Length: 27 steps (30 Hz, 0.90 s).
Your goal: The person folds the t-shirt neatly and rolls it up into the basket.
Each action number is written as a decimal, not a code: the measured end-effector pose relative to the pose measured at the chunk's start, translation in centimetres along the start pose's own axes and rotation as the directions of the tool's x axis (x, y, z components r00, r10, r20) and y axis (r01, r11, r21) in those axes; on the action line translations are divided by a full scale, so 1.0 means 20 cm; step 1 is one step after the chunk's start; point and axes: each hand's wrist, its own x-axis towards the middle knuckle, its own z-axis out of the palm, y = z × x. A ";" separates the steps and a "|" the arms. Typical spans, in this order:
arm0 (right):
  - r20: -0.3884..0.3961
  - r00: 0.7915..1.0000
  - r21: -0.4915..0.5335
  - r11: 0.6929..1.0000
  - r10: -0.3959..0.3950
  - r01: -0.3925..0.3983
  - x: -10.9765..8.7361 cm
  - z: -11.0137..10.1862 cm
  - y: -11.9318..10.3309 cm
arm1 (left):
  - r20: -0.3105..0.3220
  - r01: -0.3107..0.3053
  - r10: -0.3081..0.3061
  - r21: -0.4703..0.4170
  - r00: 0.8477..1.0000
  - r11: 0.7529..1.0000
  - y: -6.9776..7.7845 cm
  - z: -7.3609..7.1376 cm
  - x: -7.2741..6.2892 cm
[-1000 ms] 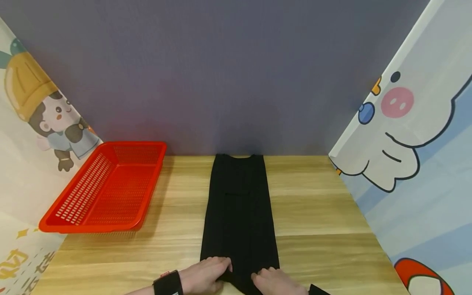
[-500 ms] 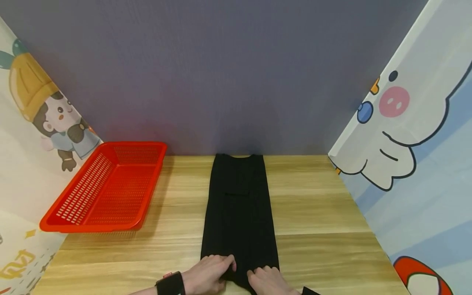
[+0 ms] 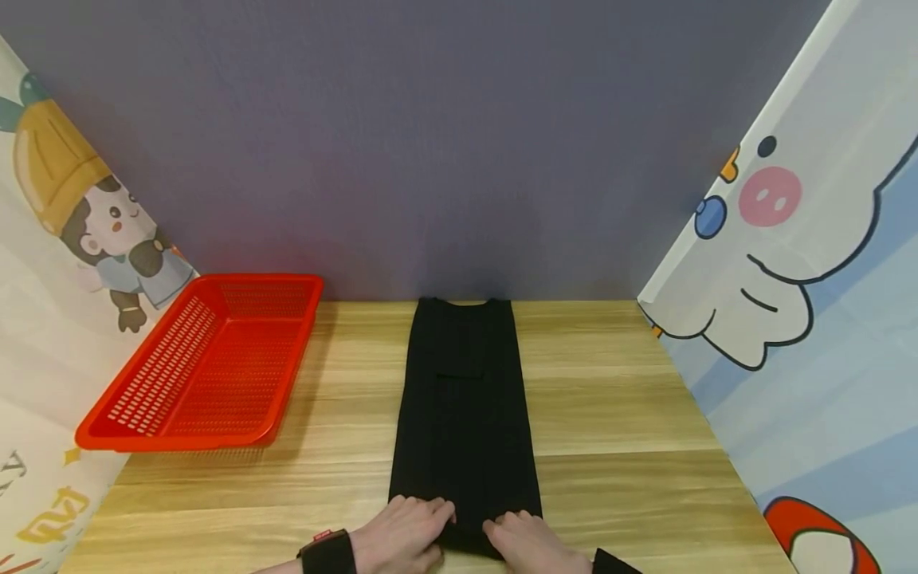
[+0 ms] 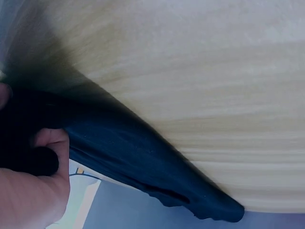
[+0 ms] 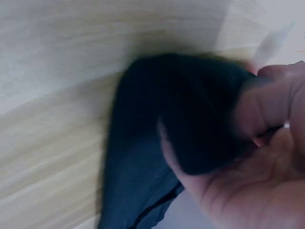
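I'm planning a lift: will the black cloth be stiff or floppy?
Probably floppy: the black cloth curves softly where the right hand pinches it. Likely light, since its far edge looks thin. Unlikely to roll, as most of it lies flat on the table.

A wood-grain tabletop point(image 3: 617, 414) forms the horizontal surface. A plain grey panel point(image 3: 459, 143) stands along its far edge. A red plastic basket point(image 3: 222, 383) is positioned at the left of the tabletop, opening upward; its walls are perforated, and its shadow point(image 3: 315, 383) falls on the wood to the right. The left side panel point(image 3: 36, 335) is white and carries a cartoon figure point(image 3: 107, 211) in a yellow hat, with gold lettering point(image 3: 53, 516) below. The right side panel point(image 3: 810, 430) shows a white cartoon animal point(image 3: 832, 223) with a pink snout point(image 3: 770, 197) on blue.
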 end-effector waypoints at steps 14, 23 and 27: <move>0.082 0.990 0.381 0.914 0.113 -0.136 0.00 0.02 0.06 | 0.039 0.140 -0.136 -0.154 0.990 0.978 0.04 -0.08 0.03; 0.129 0.982 0.390 0.903 0.140 -0.180 -0.01 -0.06 0.02 | 0.014 0.244 -0.248 -0.255 0.969 0.936 0.07 -0.12 0.05; 0.044 0.991 0.414 0.900 0.127 -0.134 0.00 0.04 0.09 | 0.025 0.273 -0.277 -0.285 0.960 0.919 0.07 -0.12 0.05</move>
